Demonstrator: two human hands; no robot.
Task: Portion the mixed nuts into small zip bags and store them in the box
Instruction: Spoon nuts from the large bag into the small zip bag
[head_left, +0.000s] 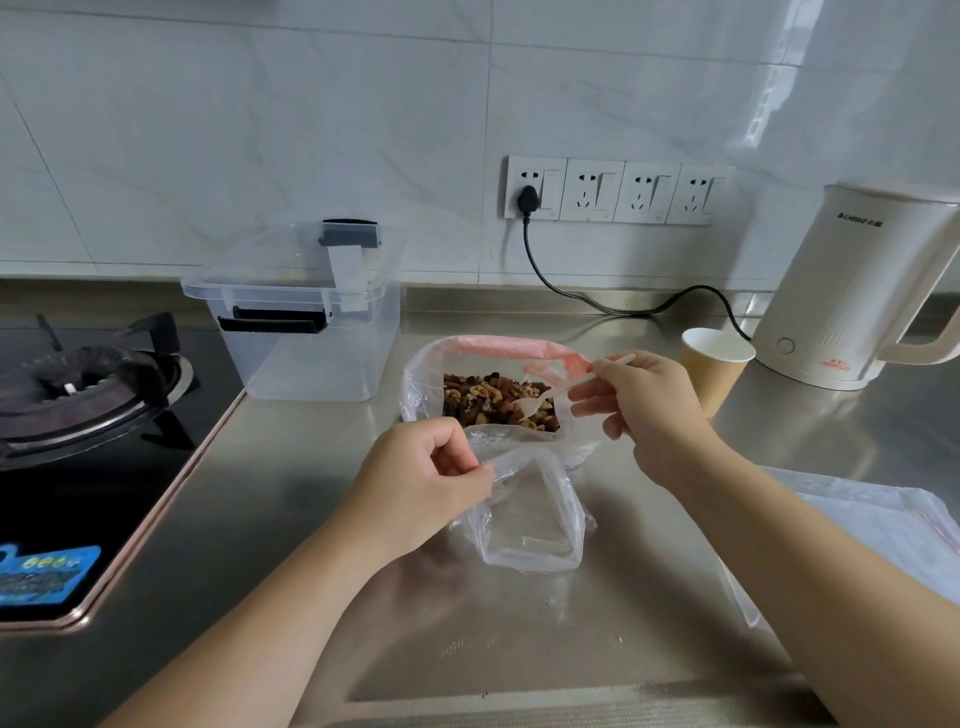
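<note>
- Two hands busy: right hand (641, 410) pinches plastic spoon (566, 387), bowl in mixed nuts (498, 397).
- Left hand (421, 478) pinches small zip bag (530, 519) mouth, just worktop-front of nuts; short haul toward person.

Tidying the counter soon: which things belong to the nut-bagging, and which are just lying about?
In use: large clear bag of mixed nuts, white plastic spoon, small clear zip bag, clear lidded storage box.
Lying about: brown paper cup, cream electric kettle, black gas hob.
</note>
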